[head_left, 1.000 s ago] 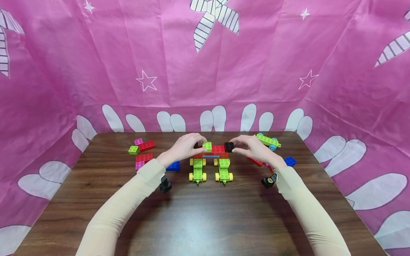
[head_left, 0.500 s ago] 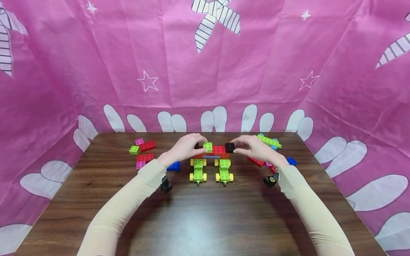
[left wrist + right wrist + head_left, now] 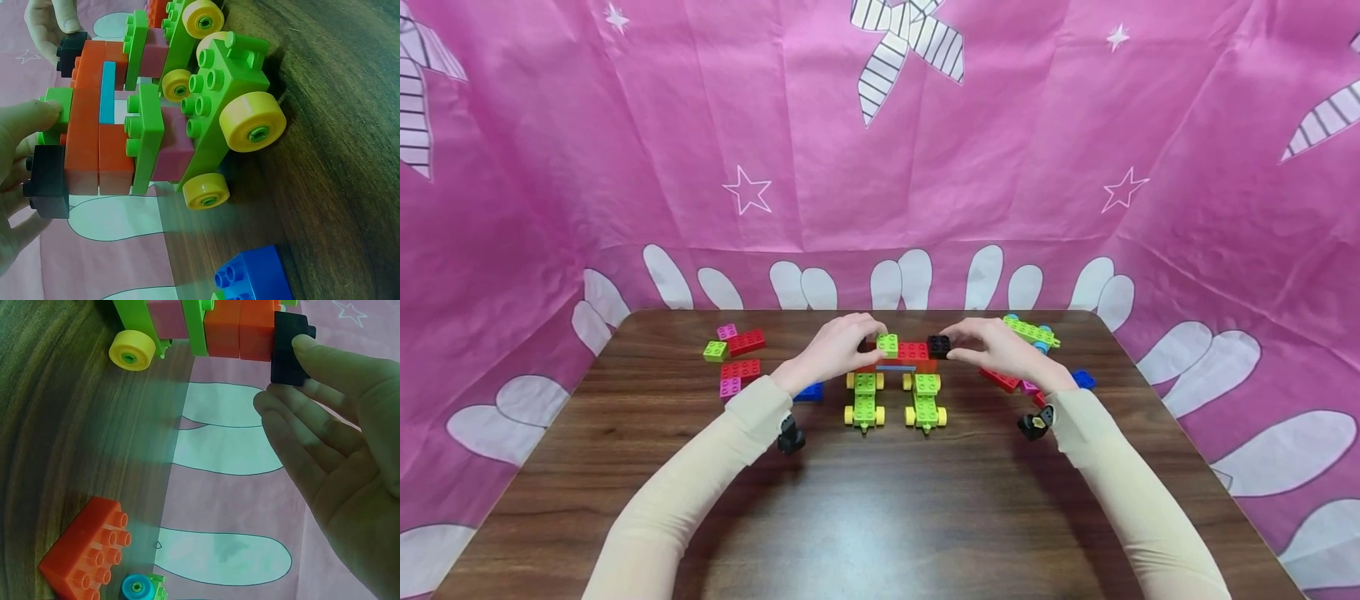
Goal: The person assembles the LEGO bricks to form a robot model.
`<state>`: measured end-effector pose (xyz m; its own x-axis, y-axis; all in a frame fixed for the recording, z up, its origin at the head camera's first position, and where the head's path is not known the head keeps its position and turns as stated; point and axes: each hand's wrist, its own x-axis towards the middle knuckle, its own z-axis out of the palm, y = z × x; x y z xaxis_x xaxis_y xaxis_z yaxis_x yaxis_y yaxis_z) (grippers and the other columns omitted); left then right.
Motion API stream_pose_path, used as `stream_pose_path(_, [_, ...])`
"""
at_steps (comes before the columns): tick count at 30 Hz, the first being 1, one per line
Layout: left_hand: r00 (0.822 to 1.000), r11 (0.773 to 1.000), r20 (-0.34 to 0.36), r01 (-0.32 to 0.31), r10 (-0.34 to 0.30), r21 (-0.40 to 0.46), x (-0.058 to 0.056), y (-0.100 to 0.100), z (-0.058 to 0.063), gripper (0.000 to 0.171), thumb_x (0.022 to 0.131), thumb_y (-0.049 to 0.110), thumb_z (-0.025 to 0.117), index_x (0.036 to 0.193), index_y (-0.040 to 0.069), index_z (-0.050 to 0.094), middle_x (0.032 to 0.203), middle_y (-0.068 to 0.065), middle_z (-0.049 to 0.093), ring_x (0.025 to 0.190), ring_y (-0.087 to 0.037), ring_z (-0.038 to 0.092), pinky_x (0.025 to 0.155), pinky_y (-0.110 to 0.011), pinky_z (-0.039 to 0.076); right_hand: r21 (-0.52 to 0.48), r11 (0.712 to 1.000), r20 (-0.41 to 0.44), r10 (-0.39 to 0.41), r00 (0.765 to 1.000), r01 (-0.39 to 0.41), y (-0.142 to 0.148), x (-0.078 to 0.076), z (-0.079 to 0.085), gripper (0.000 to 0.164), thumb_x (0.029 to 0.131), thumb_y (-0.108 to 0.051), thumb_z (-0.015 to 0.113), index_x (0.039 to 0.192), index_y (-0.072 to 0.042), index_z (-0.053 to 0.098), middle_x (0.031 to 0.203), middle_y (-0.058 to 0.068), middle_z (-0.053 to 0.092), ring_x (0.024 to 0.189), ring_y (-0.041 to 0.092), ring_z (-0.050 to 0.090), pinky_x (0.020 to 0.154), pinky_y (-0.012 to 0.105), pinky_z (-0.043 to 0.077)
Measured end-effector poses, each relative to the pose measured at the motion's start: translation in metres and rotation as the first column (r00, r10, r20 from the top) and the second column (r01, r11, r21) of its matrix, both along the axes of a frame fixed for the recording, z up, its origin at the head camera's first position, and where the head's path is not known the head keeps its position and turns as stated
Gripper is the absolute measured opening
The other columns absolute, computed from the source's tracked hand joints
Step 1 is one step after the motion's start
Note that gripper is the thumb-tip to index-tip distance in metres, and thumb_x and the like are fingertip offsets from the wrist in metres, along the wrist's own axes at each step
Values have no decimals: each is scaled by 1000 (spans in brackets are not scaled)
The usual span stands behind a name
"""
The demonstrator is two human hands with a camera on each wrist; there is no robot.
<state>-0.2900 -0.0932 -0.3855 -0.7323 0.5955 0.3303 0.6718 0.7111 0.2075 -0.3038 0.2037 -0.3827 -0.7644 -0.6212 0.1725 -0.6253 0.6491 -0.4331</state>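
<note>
A bridge-like build of toy bricks stands at the table's far middle. Its red bricks (image 3: pixel 912 352) span two lime wheeled bases (image 3: pixel 865 410) with yellow wheels, joined through pink and lime bricks (image 3: pixel 150 137). A thin blue piece (image 3: pixel 107 94) lies between the red ones. On top sit a lime brick (image 3: pixel 887 344) and a black brick at each end. My left hand (image 3: pixel 835 350) pinches the lime brick, its other fingers behind the left black brick (image 3: pixel 50 181). With thumb and fingers, my right hand (image 3: pixel 1000 346) grips the right black brick (image 3: pixel 289 350).
Loose red, pink and lime bricks (image 3: pixel 746 342) lie at the far left, with a blue brick (image 3: pixel 809 392) by the left wrist. Toward the right are a red brick (image 3: pixel 1000 380), a blue brick (image 3: pixel 1083 379) and a lime base with blue wheels (image 3: pixel 1030 332). Pink cloth hangs behind the table.
Both hands keep their hold on the build, and the bricks stay in place. Only the head view has shifted very slightly.
</note>
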Motion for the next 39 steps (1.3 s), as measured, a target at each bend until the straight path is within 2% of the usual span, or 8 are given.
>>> stream_pose_path(15, [999,999,32,16,-18,48,-2,-1,-1,35,86,37,66,113,14,65,97,0,65,85,-12,56,76,-30,50,-25,1000,-9,6,1000,-6,1,-1,-3,32,89,-33,63,119,-24,60,108,-7,68,101,10,64,85,36,51])
stream_pose_path(23, [995,994,88,41,-50,99,-6,-6,-3,34,86,35,67,113,14,65,96,1,65,85,-10,57,78,-29,50,-14,1000,-15,-8,1000,8,0,0,-3,35,89,-32,63,122,-22,59,110,-6,67,101,9,63,84,35,51])
stream_pose_path(34, [991,991,118,45,-60,130,-5,-10,-1,33,86,34,67,113,15,66,105,-2,68,94,-11,60,87,-32,51,-9,1000,-21,-15,1000,15,2,0,-5,36,88,-36,63,122,-23,59,111,-6,66,101,9,62,84,34,51])
stream_pose_path(39, [992,988,109,50,-66,147,-5,-12,-2,31,86,32,67,111,14,67,104,-4,69,94,-12,62,88,-33,51,-14,1000,-26,-12,1000,11,2,1,-5,36,87,-35,64,121,-23,60,110,-6,67,99,8,63,83,34,51])
